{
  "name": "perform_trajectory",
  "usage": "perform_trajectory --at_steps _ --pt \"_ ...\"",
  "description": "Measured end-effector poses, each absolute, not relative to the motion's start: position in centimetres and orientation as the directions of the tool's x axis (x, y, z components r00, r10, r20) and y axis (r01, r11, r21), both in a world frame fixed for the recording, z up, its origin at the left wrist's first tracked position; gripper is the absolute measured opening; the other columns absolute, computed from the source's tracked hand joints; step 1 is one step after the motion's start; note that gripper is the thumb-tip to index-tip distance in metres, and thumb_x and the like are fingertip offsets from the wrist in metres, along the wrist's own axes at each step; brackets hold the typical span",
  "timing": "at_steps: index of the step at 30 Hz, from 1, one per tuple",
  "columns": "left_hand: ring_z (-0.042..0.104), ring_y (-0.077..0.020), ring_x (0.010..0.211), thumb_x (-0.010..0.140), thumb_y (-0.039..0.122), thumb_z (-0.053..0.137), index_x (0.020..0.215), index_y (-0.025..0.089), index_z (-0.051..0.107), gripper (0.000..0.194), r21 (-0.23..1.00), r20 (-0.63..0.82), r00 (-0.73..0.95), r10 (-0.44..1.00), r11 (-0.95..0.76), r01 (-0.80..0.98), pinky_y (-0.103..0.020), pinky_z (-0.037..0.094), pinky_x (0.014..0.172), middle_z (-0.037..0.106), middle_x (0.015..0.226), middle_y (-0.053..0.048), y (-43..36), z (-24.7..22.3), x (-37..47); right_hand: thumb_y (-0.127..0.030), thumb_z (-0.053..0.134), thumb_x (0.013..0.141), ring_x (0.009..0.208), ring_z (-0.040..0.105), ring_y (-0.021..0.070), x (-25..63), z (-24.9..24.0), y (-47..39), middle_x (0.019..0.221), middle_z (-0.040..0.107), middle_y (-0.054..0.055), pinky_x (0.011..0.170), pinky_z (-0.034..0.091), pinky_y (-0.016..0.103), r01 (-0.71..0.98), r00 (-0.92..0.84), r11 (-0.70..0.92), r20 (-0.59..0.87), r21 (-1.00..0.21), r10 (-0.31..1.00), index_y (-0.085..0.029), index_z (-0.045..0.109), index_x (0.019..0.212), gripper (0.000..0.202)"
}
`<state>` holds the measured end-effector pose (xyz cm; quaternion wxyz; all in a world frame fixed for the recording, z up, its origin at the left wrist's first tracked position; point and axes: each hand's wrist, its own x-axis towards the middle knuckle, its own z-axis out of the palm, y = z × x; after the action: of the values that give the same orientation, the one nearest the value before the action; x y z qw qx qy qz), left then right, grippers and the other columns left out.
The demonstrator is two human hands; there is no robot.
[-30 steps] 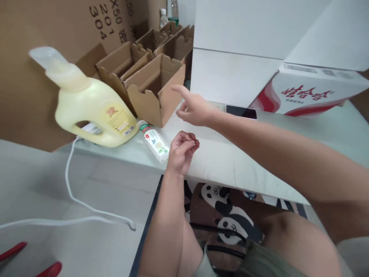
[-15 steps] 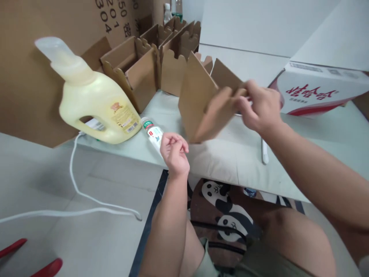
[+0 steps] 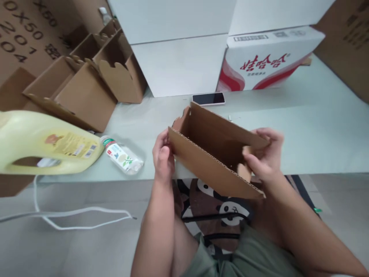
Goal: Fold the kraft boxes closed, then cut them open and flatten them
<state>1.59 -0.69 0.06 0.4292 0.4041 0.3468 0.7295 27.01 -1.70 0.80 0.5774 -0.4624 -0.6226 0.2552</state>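
Holding an open cardboard box tilted between left hand, pinching one end, and right hand, pinching the other (thumb inward).

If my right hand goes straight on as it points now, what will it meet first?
Probably the open brown cardboard box, whose right end your right hand already grips. Depth is unclear, so which panel comes first is uncertain.

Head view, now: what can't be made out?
All head view:
- Held box: underside, turned away.
- Left hand: some fingertips, behind the held box.
- Yellow jug: top end, cut off by left edge.
- Back bottle: lower part, behind open boxes.
- Pale item beyond the held box: too small.
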Motion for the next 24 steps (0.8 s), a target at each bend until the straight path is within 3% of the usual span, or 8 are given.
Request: perform_trajectory --at_steps 3,6,12,19,21,24 --pt "0.068 -0.0297 0.114 0.073 0.065 0.076 0.103 0.025 0.076 0.05 0.852 0.348 -0.289 0.892 -0.429 -0.298 -0.042 0.051 0.103 0.075 0.114 -0.007 -0.1 -0.1 1.7 -0.05 0.077 0.076 0.084 0.064 0.0222 26.7 0.7 -2.1 0.098 0.061 0.001 0.077 0.056 0.041 0.116 0.051 0.251 0.258 -0.961 0.965 -0.038 0.046 0.128 0.061" --pt "0.07 -0.0261 0.105 0.077 0.064 0.072 0.09 0.023 0.075 0.043 0.847 0.439 -0.273 0.856 -0.496 -0.191 -0.043 0.052 0.101 0.076 0.103 -0.006 0.4 -0.3 1.4 -0.045 0.074 0.082 0.083 0.066 0.0198 26.4 0.6 -2.6 0.101 0.065 0.0 0.073 0.058 0.037 -0.014 -0.02 0.161 0.162 -0.987 0.987 -0.038 0.051 0.128 0.052" --pt "0.067 -0.0209 0.085 0.087 0.06 0.064 0.06 0.022 0.063 0.047 0.787 0.601 -0.282 0.748 -0.615 0.046 -0.039 0.051 0.093 0.065 0.066 -0.002 0.8 -0.3 1.0 -0.037 0.064 0.093 0.107 0.069 0.0225 25.3 0.0 -3.1 0.114 0.072 0.001 0.097 0.058 0.046 -0.085 0.022 0.267 0.266 -0.96 0.964 -0.036 0.069 0.109 0.017" --pt "0.064 -0.0211 0.093 0.084 0.064 0.066 0.069 0.022 0.066 0.045 0.846 0.533 -0.292 0.794 -0.511 0.154 -0.034 0.05 0.088 0.063 0.072 -0.002 0.1 -1.0 0.2 -0.026 0.06 0.094 0.111 0.068 0.0221 25.0 -0.6 -3.5 0.113 0.074 -0.002 0.1 0.055 0.046 -0.171 0.016 0.361 0.364 -0.917 0.931 -0.043 0.076 0.108 0.027" --pt "0.064 -0.0182 0.088 0.082 0.062 0.071 0.074 0.021 0.064 0.042 0.869 0.494 -0.308 0.813 -0.477 0.136 -0.031 0.051 0.083 0.063 0.077 -0.002 0.0 -1.2 0.0 -0.031 0.061 0.093 0.113 0.067 0.0247 25.3 -0.8 -3.5 0.117 0.074 0.0 0.101 0.054 0.048 -0.167 -0.026 0.387 0.396 -0.907 0.918 -0.041 0.077 0.111 0.026" --pt "0.061 -0.0128 0.077 0.077 0.058 0.078 0.085 0.022 0.058 0.042 0.891 0.446 -0.318 0.837 -0.448 0.071 -0.026 0.049 0.072 0.064 0.088 -0.001 0.1 -1.3 0.0 -0.056 0.053 0.094 0.116 0.065 0.0296 25.8 -0.9 -3.5 0.122 0.072 0.004 0.103 0.051 0.052 -0.169 -0.088 0.432 0.45 -0.886 0.889 -0.038 0.079 0.113 0.037"
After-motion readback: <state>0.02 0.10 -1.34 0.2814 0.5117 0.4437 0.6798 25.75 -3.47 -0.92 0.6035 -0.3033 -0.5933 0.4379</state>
